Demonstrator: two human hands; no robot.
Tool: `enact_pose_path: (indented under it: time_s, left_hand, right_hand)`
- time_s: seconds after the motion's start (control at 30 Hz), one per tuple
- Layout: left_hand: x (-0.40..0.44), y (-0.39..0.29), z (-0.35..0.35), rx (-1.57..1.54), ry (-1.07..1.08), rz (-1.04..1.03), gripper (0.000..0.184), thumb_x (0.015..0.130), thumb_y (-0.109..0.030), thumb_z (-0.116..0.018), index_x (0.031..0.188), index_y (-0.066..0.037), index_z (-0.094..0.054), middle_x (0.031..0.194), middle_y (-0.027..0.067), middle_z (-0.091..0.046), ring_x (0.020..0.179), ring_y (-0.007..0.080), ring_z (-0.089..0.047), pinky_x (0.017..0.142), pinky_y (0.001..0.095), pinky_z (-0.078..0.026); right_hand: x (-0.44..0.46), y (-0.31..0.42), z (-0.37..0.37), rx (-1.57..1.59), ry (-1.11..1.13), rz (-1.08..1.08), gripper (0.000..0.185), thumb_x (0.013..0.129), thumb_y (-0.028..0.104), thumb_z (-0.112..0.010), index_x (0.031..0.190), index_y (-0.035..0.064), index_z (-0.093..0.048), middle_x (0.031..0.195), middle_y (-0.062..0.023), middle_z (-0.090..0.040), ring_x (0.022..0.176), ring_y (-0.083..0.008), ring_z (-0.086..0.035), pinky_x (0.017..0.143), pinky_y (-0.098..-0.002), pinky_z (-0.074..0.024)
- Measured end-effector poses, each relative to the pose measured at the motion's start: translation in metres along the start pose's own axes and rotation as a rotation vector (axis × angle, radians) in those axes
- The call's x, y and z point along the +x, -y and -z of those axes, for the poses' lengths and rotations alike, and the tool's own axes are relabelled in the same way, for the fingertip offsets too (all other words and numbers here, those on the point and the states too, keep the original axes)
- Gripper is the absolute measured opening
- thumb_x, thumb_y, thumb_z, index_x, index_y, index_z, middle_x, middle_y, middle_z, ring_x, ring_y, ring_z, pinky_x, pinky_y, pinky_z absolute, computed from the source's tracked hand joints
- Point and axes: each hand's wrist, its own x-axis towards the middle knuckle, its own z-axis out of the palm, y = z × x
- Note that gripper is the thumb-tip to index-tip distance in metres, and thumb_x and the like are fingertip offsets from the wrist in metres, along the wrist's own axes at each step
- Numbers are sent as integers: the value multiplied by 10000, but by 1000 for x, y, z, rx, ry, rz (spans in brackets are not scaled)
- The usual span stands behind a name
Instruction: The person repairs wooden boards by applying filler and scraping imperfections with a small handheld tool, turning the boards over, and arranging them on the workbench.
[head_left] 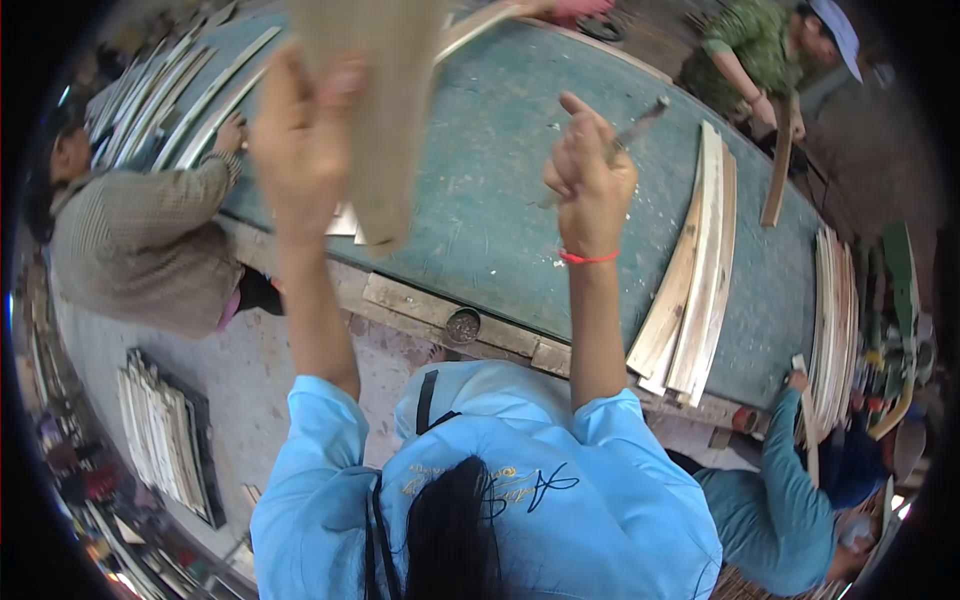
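My left hand point(305, 150) grips a pale wooden board point(385, 130), raised upright over the near left part of the green table point(490, 150). Motion blurs the board and hand, and the board's upper end runs out of view. My right hand point(590, 165), a red string around its wrist, is closed on a thin, dark metal tool point(640, 125) with the index finger stretched out. The tool slants up to the right above the tabletop; its exact kind is unclear. Several wooden slats point(700, 270) lie on the table to the right of this hand.
More slats point(165, 90) lie at the table's far left beside a person in a checked sleeve point(150, 240). A stack point(835, 320) lies at the right end. Other people work at the right. A round metal cup point(463, 325) sits at the near edge; slats point(165, 430) stand on the floor.
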Motion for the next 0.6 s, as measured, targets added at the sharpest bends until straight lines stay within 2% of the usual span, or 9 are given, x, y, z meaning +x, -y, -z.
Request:
enact_pose_path:
  time_s: [0.07,0.17,0.23,0.3,0.37,0.43,0.47,0.53,0.6]
  left_hand:
    - [10,3,24,-53,65,55,348,938,-236,-571,1201,-8,-558,972,73,-647,860,127,-582,775,242,-453]
    - [-5,22,40,22,109,106,361,928,-198,-567,1228,3,-566,1048,111,-656,941,147,-588,849,266,-446]
    - [-43,39,42,129,307,259,385,901,-158,-575,1250,6,-566,1058,154,-662,952,163,-597,867,287,-450]
    - [-86,42,33,202,597,494,395,882,-106,-574,1265,-13,-562,1034,144,-679,908,150,-607,836,293,-469]
    - [-144,72,28,101,709,504,414,880,-72,-566,1293,-57,-544,968,144,-694,827,156,-623,788,296,-484]
    - [-191,93,27,158,823,469,413,885,-62,-565,1293,-126,-556,859,162,-666,720,215,-617,714,320,-480]
    - [-203,97,31,151,844,470,413,885,-62,-565,1293,-126,-556,859,162,-666,720,215,-617,714,320,-480]
    - [-217,102,37,263,1038,471,406,889,-103,-579,1284,-195,-565,757,190,-591,669,309,-590,665,370,-460]
    - [-224,103,40,293,1091,486,400,892,-120,-579,1281,-213,-567,745,192,-578,675,332,-584,659,390,-453]
  right_hand:
    - [-10,2,44,-16,-101,-13,455,962,263,-542,1220,-110,-501,701,37,-410,499,-27,-281,438,-205,-245]
    - [-37,5,100,-52,-240,-33,508,981,334,-486,1244,-101,-493,739,27,-416,510,-38,-292,448,-219,-258]
    - [-55,1,127,-71,-329,-27,553,994,370,-443,1282,-101,-461,783,20,-425,528,-41,-300,459,-222,-268]
    - [-76,-7,151,-144,-480,-44,595,1001,414,-376,1327,-82,-419,794,13,-444,539,-49,-284,471,-203,-251]
    - [-92,-25,178,-209,-568,-83,565,995,385,-396,1326,-71,-443,828,11,-466,550,-54,-299,483,-210,-271]
    - [-105,-41,197,-406,-572,-269,461,977,322,-467,1243,-45,-556,782,-3,-485,555,-68,-341,512,-233,-312]
    - [-110,-55,210,-408,-592,-276,461,977,322,-467,1243,-45,-556,782,-3,-485,555,-68,-341,512,-233,-312]
    - [-114,-83,233,-762,-436,-349,360,942,261,-523,1128,-25,-639,733,-28,-571,588,-79,-464,541,-245,-381]
    - [-107,-99,224,-817,-431,-310,314,923,231,-546,1087,-15,-652,725,-45,-603,616,-95,-516,569,-254,-415]
